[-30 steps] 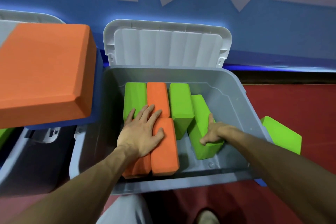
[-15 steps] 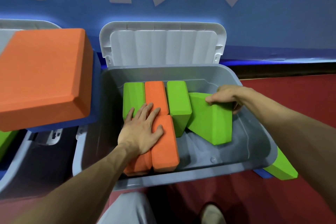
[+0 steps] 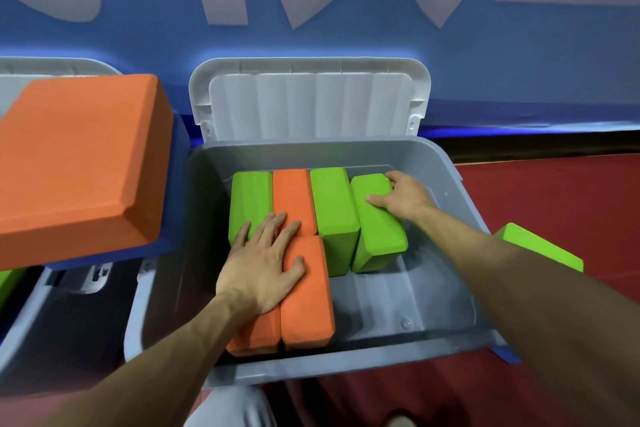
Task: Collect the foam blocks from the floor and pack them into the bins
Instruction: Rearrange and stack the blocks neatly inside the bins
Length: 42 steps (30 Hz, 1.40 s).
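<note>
Looking down through the head camera, I have the open grey bin straight ahead, its lid tipped back against the blue wall.

Inside, 4 foam blocks stand side by side in a back row, long axes running away from me:
- the leftmost green block
- the back orange block
- the middle green block
- the rightmost green block

2 front orange blocks lie end-on before the left half of that row.

My left hand lies flat with its fingers spread. It presses across the joint between the front orange blocks and the back row.

My right hand is at the far end of the rightmost green block. The thumb lies along the top face and the other fingers curl over the far right corner, so it grips that block. The block's left flank touches the middle green block and sits nearly parallel to it. I judge it to be all but seated. To its right the bin's bottom shows bare up to the right wall.

The next move turns on the loose green block. It lies on the red floor just outside the bin's right wall, beyond my right forearm. Its long axis slants from far-left to near-right. The right hand is clearly the nearer, with the left on the other side of the bin. I judge the right hand should let go, clear the wall and reach out to the right.

At far left, a large orange foam block rests on top of a neighbouring bin.
</note>
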### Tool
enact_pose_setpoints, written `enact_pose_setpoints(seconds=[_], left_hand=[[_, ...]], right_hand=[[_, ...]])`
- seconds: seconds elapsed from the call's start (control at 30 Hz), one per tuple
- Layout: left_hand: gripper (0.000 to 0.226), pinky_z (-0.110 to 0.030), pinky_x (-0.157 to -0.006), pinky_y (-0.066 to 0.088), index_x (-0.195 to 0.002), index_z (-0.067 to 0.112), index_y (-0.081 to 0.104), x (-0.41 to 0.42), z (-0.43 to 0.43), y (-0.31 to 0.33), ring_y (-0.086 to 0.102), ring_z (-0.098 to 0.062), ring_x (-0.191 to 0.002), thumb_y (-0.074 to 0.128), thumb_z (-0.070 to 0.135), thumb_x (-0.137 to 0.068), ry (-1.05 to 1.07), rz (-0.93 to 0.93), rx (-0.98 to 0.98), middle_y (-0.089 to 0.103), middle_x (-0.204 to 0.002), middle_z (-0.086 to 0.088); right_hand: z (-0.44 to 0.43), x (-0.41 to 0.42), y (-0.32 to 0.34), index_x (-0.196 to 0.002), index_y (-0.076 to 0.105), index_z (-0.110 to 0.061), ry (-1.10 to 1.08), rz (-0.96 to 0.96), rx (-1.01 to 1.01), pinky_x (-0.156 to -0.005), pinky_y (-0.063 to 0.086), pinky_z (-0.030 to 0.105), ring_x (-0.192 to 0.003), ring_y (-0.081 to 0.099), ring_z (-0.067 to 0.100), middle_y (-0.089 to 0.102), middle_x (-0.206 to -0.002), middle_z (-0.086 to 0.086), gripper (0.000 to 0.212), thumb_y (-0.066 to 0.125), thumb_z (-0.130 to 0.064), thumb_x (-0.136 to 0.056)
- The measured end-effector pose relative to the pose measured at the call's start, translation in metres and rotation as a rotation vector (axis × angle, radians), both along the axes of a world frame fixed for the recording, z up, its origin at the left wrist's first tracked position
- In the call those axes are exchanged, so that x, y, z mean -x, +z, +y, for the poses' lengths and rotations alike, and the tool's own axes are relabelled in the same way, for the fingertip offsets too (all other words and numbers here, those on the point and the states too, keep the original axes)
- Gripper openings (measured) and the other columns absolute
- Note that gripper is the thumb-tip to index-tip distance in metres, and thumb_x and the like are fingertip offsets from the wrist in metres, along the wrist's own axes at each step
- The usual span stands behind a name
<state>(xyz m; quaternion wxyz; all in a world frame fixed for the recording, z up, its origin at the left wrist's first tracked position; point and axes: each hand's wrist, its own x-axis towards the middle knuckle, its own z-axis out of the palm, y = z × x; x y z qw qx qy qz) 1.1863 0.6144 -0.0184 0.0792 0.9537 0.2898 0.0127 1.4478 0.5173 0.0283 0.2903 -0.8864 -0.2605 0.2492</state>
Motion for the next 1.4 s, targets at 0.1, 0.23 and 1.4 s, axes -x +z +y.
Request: enact_pose_setpoints(seconds=[0.1,0.23,1.4], left_hand=[[0.075,-0.039,-0.121,-0.003,-0.151,0.037,0.015,0.0,-0.001,0.0,0.004,-0.008,-0.148,0.007,0.063,-0.081,0.0,0.001,-0.004,0.012,-0.161,0.008],[0.075,-0.04,-0.121,-0.002,-0.151,0.036,0.017,-0.001,-0.001,-0.001,0.005,-0.008,-0.148,0.009,0.063,-0.082,0.004,-0.011,0.003,0.013,-0.161,0.008],[0.056,-0.042,-0.117,0.016,-0.139,0.024,0.042,-0.097,-0.04,0.082,0.026,-0.028,-0.139,0.055,0.04,-0.087,-0.047,0.231,0.157,0.031,-0.147,-0.007]], right_hand=[[-0.013,-0.004,-0.008,-0.149,0.028,-0.028,0.01,0.305,-0.076,-0.094,0.048,0.034,-0.11,0.058,0.019,0.056,-0.136,0.0,0.082,0.075,-0.021,-0.083],[-0.022,-0.003,-0.018,-0.135,0.034,-0.019,-0.045,0.544,0.096,-0.07,0.054,0.062,-0.101,0.064,0.037,0.059,-0.122,0.009,0.054,0.056,-0.046,-0.093],[-0.082,-0.026,0.072,-0.073,0.059,-0.009,0.025,-0.223,0.031,-0.071,0.039,0.035,-0.092,0.059,0.034,0.064,-0.086,0.014,0.035,0.046,-0.032,-0.096]])
